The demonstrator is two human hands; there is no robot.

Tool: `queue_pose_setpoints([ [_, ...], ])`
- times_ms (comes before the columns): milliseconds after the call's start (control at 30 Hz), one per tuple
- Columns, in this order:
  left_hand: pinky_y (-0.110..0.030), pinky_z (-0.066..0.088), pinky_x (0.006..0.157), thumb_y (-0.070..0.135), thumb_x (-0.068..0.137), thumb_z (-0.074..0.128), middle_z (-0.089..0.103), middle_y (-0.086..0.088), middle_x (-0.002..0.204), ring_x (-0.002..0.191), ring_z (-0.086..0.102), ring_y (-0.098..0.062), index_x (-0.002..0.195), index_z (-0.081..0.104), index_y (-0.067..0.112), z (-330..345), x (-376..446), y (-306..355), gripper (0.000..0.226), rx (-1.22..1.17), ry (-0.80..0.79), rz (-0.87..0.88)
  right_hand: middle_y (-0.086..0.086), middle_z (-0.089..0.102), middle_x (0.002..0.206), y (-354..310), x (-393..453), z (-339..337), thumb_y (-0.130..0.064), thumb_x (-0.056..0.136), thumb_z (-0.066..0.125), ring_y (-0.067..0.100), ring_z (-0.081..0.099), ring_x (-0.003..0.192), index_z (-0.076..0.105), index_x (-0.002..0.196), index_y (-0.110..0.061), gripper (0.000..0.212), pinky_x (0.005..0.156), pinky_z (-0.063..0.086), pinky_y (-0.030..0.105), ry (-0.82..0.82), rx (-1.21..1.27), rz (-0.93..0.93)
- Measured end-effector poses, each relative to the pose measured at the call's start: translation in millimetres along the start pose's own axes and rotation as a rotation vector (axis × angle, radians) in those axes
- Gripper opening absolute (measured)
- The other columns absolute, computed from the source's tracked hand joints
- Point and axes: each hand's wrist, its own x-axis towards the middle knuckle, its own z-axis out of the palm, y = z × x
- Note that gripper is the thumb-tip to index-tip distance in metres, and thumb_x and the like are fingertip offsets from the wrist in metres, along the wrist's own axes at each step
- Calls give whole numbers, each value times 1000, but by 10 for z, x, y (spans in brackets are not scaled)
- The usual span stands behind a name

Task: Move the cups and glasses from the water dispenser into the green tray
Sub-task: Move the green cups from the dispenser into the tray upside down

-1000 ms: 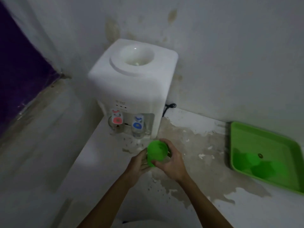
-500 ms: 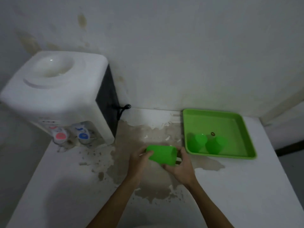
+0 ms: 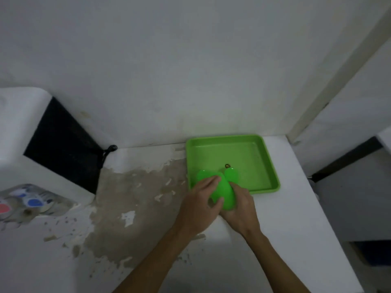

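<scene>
Head view: both hands close on one green cup (image 3: 223, 194), the left hand (image 3: 198, 205) across its top and the right hand (image 3: 240, 208) under it, at the near left edge of the green tray (image 3: 268, 163). Two more green cups (image 3: 231, 175) sit inside the tray. The water dispenser (image 3: 23, 127) stands at the left of the bench (image 3: 285, 218).

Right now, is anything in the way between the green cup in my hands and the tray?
Partly. Both hands, left and right, hold the cup at the tray's near left corner, where two green cups already sit. The back and right of the tray look open.
</scene>
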Motion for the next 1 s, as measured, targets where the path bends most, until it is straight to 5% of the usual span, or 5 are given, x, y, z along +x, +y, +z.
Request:
queue_pose_setpoints([
  [433,-36,30,120,25,95,56,40,-9,157,147,34,-21,148,42,6,986,747,516,59,223,-296,252,16,55,131,876,450,-600,-6,72,79,23,53,119,49,137,-2,72,98,41,29,80,83,172],
  [600,-41,22,123,30,99,50,30,-9,162,151,24,-21,152,34,6,1177,1013,466,60,298,-389,229,13,63,129,1068,744,-580,-5,81,72,27,58,121,52,136,-5,58,102,50,44,45,125,150],
  [733,-43,18,124,28,102,43,26,-10,164,152,19,-22,152,32,4,1312,1143,364,57,338,-458,211,-9,67,107,1128,865,-509,-6,89,65,15,67,99,54,125,-29,44,81,50,10,74,168,164],
  [867,-45,18,124,26,102,40,27,-11,163,151,22,-24,151,34,3,1413,1185,262,55,350,-481,199,6,72,108,1245,919,-433,-3,89,63,22,69,94,56,130,-9,42,80,59,32,51,135,189],
  [1000,-47,19,123,27,102,39,28,-12,163,151,24,-24,149,36,3,1478,1184,203,53,356,-514,213,11,73,106,1334,912,-405,2,86,65,22,70,88,53,133,-6,50,75,58,31,27,120,217],
])
